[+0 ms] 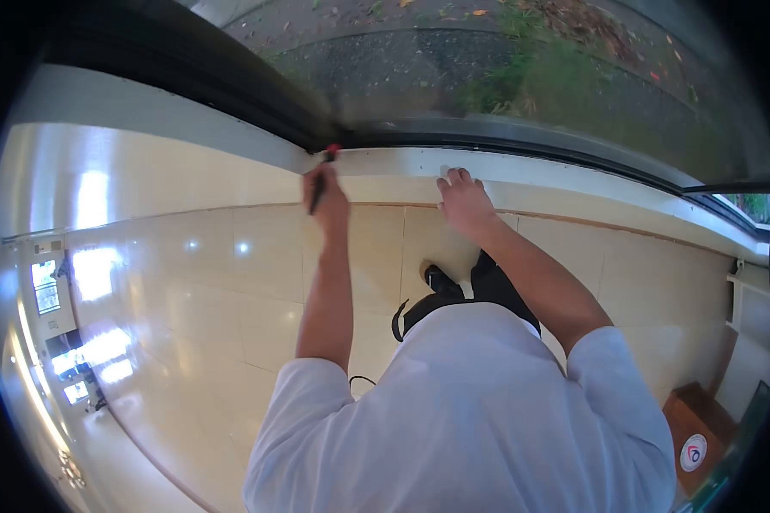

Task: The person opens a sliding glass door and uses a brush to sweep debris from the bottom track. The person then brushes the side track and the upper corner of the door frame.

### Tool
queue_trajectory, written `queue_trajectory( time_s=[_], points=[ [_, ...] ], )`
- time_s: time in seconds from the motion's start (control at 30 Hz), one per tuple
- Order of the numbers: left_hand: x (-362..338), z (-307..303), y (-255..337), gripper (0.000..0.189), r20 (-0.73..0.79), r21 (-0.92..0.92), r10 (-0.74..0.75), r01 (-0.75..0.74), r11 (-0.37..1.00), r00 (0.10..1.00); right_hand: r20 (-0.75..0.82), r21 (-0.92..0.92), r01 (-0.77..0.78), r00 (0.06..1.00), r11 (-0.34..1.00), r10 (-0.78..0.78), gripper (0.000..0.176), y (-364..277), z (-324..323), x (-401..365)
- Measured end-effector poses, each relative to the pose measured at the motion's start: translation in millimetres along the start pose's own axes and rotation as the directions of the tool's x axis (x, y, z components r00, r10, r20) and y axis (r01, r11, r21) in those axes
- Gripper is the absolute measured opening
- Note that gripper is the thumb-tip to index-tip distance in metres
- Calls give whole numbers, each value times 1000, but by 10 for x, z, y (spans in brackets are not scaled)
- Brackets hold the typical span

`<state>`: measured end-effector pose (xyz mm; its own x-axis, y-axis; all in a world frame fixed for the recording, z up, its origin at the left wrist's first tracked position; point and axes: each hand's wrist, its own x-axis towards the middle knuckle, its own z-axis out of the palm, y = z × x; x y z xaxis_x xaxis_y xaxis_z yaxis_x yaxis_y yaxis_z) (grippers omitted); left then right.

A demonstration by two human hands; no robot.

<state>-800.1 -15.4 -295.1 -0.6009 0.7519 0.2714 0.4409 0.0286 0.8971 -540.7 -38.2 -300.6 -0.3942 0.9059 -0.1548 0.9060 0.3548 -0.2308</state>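
My left hand (327, 198) is closed around a slim black-handled tool with a red end (331, 152). The red end points at the inner corner where the white window sill (385, 162) meets the dark window frame (316, 137); I cannot make out its exact kind or whether it touches. My right hand (468, 202) rests its fingertips on the same sill, a little to the right, fingers slightly bent and apart. A small pale patch shows by those fingertips, too faint to name.
Behind the window glass (419, 77) lie pavement and grass. Glossy beige floor tiles (265, 291) spread below the sill. A brown wooden box with a round white emblem (693, 453) stands at lower right. A black shoe (441, 278) is under the sill.
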Motion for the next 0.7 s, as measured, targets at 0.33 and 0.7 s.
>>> queue_trajectory(
  time_s=[0.33, 0.7],
  points=[
    [-690, 374, 713, 15, 250, 61, -40, 26, 998, 967, -71, -102, 228, 969, 968, -235, 47, 412, 157, -2],
    [-572, 317, 1349, 10, 281, 132, -101, 66, 989, 954, 23, -52, 388, 922, 920, -387, 55, 521, 94, 56]
  ],
)
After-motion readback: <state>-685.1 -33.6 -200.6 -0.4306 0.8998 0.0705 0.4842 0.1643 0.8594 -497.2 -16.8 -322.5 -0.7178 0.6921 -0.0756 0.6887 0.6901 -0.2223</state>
